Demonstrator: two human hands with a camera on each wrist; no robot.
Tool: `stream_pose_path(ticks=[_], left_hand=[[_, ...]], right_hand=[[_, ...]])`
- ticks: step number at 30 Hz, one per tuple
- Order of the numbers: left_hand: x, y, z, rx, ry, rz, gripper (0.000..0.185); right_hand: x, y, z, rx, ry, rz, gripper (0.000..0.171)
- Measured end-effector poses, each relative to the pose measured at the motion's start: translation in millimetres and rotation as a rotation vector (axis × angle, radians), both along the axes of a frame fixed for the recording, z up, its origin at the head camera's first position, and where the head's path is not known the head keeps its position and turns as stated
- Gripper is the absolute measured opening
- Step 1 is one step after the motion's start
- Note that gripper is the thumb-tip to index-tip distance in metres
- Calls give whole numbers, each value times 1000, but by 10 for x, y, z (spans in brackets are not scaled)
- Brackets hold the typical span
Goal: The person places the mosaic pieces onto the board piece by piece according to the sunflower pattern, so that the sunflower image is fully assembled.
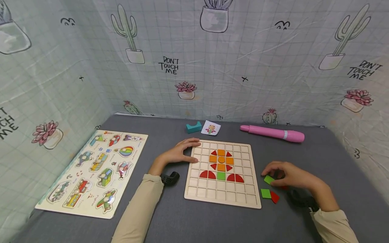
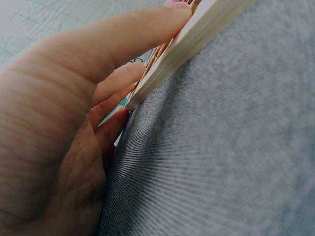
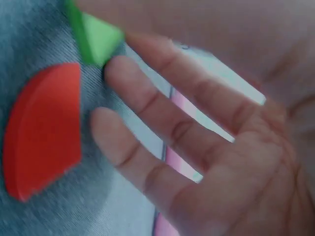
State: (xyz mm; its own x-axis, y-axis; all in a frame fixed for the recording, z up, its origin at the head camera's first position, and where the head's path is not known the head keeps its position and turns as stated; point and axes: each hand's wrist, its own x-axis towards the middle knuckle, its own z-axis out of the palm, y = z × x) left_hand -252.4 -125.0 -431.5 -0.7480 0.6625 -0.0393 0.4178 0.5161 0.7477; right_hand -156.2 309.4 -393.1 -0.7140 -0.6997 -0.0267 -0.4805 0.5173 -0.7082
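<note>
A wooden grid board (image 1: 197, 200) lies on the table with orange squares, an orange circle, red triangles, red quarter-circles and a green square (image 1: 221, 176) on it. My left hand (image 1: 176, 152) rests at its upper left corner, thumb and fingertips on the edge. In the left wrist view the thumb (image 2: 147, 32) lies over the rim. Right of the board, my right hand (image 1: 290, 174) pinches a tilted green square tile (image 1: 268, 179) between thumb and index finger; the other fingers stay loosely extended. Beneath that hand lies a red quarter-circle (image 3: 47, 130), mostly hidden in the head view.
Nearer me lie another green square (image 1: 265, 193) and a red quarter-circle piece (image 1: 275, 197). Behind the board are a teal block (image 1: 193, 127), a small pattern card (image 1: 211, 128) and a pink pen-shaped object (image 1: 271, 132). A picture puzzle board (image 1: 121, 189) lies at left.
</note>
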Motion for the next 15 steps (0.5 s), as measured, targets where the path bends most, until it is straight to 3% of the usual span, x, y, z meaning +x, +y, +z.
stream_pose_path(ticks=[5, 15], left_hand=[[-12, 0, -6, -8, 4, -1, 72], [-2, 0, -17, -9, 2, 7, 72]], right_hand=[[-3, -27, -23, -57, 55, 18, 15], [-27, -5, -49, -68, 20, 37, 21]])
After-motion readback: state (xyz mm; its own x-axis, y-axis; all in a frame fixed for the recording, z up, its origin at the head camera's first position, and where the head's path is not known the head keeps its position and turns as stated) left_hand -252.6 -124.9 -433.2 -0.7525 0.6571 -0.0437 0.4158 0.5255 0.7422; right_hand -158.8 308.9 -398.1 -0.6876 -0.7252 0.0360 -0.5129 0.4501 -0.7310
